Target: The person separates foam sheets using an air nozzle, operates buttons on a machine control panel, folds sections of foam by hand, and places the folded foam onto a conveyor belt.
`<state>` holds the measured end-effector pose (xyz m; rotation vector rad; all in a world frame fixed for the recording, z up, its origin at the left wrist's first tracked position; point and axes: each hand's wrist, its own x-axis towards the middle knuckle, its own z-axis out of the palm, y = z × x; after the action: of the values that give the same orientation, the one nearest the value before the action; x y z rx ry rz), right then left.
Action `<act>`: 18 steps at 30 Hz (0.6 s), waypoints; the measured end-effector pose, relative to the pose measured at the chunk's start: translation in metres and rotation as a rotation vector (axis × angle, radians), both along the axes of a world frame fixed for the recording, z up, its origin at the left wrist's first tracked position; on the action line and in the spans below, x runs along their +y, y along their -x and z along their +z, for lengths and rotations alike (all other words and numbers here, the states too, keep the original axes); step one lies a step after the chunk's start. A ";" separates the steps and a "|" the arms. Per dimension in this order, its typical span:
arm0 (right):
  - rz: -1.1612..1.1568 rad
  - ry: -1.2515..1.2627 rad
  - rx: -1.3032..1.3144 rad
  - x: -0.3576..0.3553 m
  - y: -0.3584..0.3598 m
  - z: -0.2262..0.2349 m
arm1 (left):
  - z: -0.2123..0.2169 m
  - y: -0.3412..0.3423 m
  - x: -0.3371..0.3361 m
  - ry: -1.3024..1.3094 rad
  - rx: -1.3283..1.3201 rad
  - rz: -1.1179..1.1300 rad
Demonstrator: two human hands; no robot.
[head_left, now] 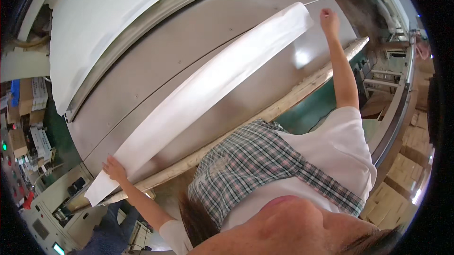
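A long strip of white sheet material [203, 92], folded or loosely rolled, lies diagonally over a grey metal table [156, 73]. On its near left end rests my left hand [113, 169], open, with fingers spread against the white surface. My right hand [329, 24] is closed in a fist beyond the strip's far right end, apart from it and above the table's right side. Whatever the fist may hold is hidden.
A worn pale roller or bar [293, 92] runs along the table's near edge, before my checked apron [246, 160]. Behind the table, a wide white sheet [104, 23] hangs over a curved rail. Boxes [397, 174] stand at right, a control panel [42, 229] at lower left.
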<state>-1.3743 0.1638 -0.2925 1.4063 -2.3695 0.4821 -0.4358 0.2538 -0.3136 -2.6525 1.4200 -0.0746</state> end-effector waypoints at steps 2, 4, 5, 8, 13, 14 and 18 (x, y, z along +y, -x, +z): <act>-0.124 -0.114 -0.407 -0.003 -0.025 0.045 | 0.006 0.017 -0.003 -0.017 0.021 -0.007; 0.155 -0.088 -0.492 -0.002 -0.033 0.028 | 0.011 0.029 -0.006 -0.028 0.026 -0.024; 0.441 -0.056 -0.562 -0.006 -0.047 0.023 | 0.010 0.028 -0.004 -0.043 0.010 -0.010; 0.308 -0.252 -0.140 -0.024 -0.090 -0.016 | 0.013 0.040 -0.004 -0.083 0.014 0.038; 0.570 -0.279 -0.522 -0.058 0.004 -0.078 | -0.005 0.028 -0.007 -0.175 -0.015 0.054; 0.501 -0.361 -0.758 -0.054 -0.007 -0.062 | -0.006 0.013 -0.002 -0.182 -0.097 -0.030; 0.594 -0.789 -0.700 -0.029 -0.073 -0.007 | -0.006 -0.023 0.036 0.097 -0.394 -0.175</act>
<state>-1.3018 0.1349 -0.2995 2.7058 -2.7879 0.1705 -0.4132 0.2896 -0.3191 -2.3937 1.5315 -0.6588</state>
